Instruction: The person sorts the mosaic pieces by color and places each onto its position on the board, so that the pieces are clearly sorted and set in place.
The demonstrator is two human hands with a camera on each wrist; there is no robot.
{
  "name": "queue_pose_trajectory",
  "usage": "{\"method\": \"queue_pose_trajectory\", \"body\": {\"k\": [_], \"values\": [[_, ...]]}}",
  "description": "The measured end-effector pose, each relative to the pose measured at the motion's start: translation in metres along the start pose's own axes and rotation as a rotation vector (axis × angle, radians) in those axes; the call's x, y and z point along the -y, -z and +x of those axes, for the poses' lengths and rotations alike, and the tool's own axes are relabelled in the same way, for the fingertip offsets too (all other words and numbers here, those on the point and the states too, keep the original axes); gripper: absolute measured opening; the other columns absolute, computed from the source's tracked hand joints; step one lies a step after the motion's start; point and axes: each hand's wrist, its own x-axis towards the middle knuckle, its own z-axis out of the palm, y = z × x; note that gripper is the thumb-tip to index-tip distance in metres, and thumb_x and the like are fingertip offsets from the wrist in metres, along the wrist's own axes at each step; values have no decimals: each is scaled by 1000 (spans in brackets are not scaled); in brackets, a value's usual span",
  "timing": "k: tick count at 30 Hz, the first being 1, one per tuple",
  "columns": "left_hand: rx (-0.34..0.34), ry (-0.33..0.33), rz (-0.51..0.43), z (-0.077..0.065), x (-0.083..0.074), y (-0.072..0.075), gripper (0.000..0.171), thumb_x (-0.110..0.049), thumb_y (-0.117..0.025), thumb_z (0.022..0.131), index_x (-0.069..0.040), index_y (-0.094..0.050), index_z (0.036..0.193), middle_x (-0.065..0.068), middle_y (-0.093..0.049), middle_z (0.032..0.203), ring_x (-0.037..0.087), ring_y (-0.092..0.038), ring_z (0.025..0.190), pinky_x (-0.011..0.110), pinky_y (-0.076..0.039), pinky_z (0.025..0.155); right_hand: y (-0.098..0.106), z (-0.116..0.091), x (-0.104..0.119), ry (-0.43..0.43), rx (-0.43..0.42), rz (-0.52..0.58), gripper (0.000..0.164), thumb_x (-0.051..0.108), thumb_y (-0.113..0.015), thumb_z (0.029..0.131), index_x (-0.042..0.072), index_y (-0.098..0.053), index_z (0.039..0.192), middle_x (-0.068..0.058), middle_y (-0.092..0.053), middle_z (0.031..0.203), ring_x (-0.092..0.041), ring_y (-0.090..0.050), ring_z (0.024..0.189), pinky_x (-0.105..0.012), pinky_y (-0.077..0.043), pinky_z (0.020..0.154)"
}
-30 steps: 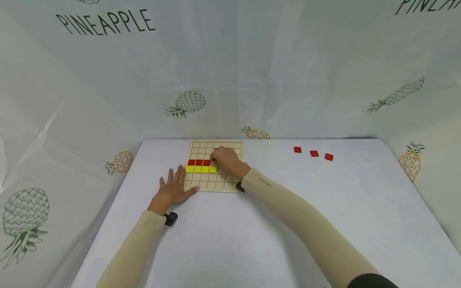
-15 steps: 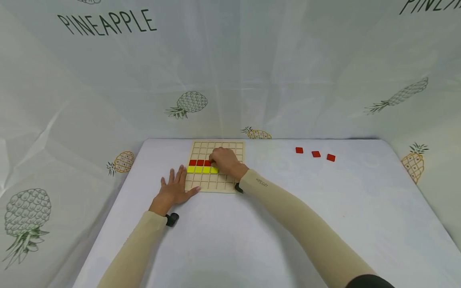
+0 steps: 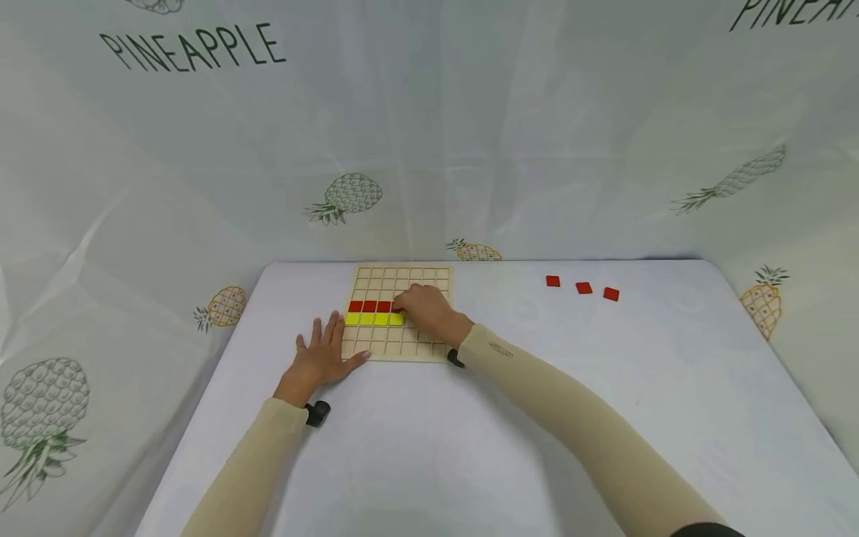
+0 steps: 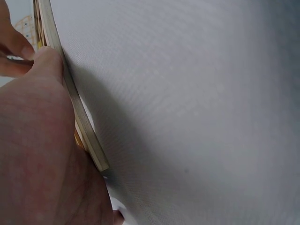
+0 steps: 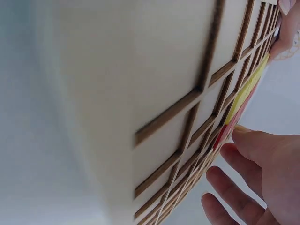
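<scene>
A wooden grid board (image 3: pixel 382 347) lies at the back left of the white table. A row of yellow tiles (image 3: pixel 367 319) fills part of it, with red tiles (image 3: pixel 370 306) in the row just behind. My left hand (image 3: pixel 318 360) lies spread at the board's left front corner, its thumb along the front edge (image 4: pixel 82 108). Over the board, my right hand (image 3: pixel 427 307) has thumb and forefinger at the rightmost red tile (image 3: pixel 395 307), which they partly cover. In the right wrist view those fingertips meet at this red tile (image 5: pixel 220 138), beside the yellow row; the other fingers are loosely curled.
Three loose red tiles (image 3: pixel 584 288) lie apart at the back right of the table (image 3: pixel 416 447). Behind the table hangs a pale curtain (image 3: pixel 537 149) printed with pineapples. Each wrist wears a small black device (image 3: pixel 318 413).
My right hand has shifted slightly right and towards me, so part of a further red tile now shows at the end of the red row. The left hand stays at the board's corner.
</scene>
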Motion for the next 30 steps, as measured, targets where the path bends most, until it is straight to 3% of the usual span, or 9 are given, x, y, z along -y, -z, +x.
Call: {"method": "queue_pose_trajectory", "body": {"k": [4, 11, 16, 23, 30], "values": [[-3, -4, 3, 2, 2, -3, 107, -64, -55, 100, 7, -11, 166, 28, -6, 174, 57, -4, 158, 80, -10, 120, 5, -13, -8, 10, -40, -12, 14, 10, -71, 102, 13, -83, 110, 0, -81, 109, -22, -74, 95, -36, -61, 85], [4, -6, 2, 0, 0, -2, 105, -63, -55, 101, 7, -10, 166, 28, -5, 175, 57, -3, 158, 80, -11, 119, 20, -44, -38, -47, -59, -25, 30, 14, -78, 97, 15, -78, 127, -4, -71, 139, -27, -69, 122, -44, -56, 102], [3, -8, 5, 1, 1, -3, 106, -64, -53, 101, 7, -9, 166, 28, -4, 175, 57, -1, 158, 80, -9, 119, 30, -68, -65, -107, -63, -89, 38, 21, -80, 96, 16, -76, 133, -6, -67, 145, -28, -65, 128, -47, -52, 108], [-11, -15, -9, -5, -1, 4, 108, -66, -56, 99, 8, -13, 165, 29, -8, 174, 58, -4, 157, 81, -10, 119, 42, -101, -97, -127, -87, -163, 42, 22, -83, 94, 13, -75, 133, -9, -67, 145, -31, -64, 131, -50, -51, 109], [-9, -26, -28, -3, 1, 0, 108, -67, -53, 100, 8, -11, 165, 29, -6, 174, 57, -2, 158, 81, -9, 119, 44, -133, -128, -120, -123, -172, 38, 17, -84, 93, 10, -77, 129, -13, -69, 140, -35, -64, 129, -54, -51, 107]]}}
